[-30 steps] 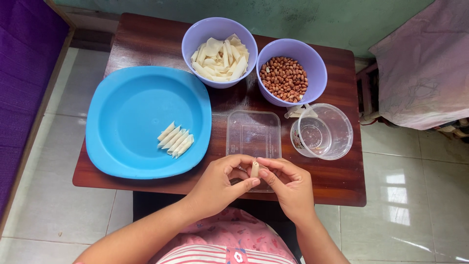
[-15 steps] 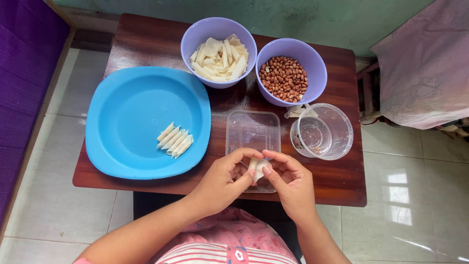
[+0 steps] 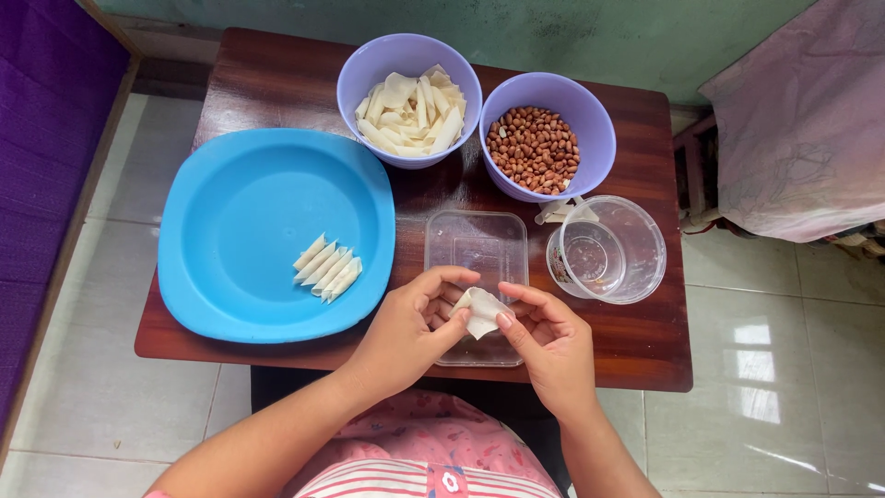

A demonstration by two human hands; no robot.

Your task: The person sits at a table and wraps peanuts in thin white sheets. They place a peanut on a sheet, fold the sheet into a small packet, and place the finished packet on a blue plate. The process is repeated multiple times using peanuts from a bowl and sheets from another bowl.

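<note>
My left hand [image 3: 410, 327] and my right hand [image 3: 548, 341] together pinch a small white pastry wrapper [image 3: 481, 312] just above a clear rectangular plastic lid [image 3: 479, 249] at the front of the brown wooden table [image 3: 636, 341]. The wrapper is partly folded between my fingertips. On the blue plate [image 3: 249, 221] to the left lie several rolled white wrappers [image 3: 327, 267] side by side. A purple bowl of cut wrapper strips [image 3: 410, 101] and a purple bowl of peanuts [image 3: 535, 148] stand at the back.
A clear round plastic container [image 3: 608, 249] with a smaller clear cup inside stands at the right. Purple fabric lines the left edge; a pink cloth-covered object is at the right. The floor is pale tile.
The wrapper was a thin upright roll pinched between both hands; now it is spread wider and looser between my fingertips. My hands stay at the same spot.
</note>
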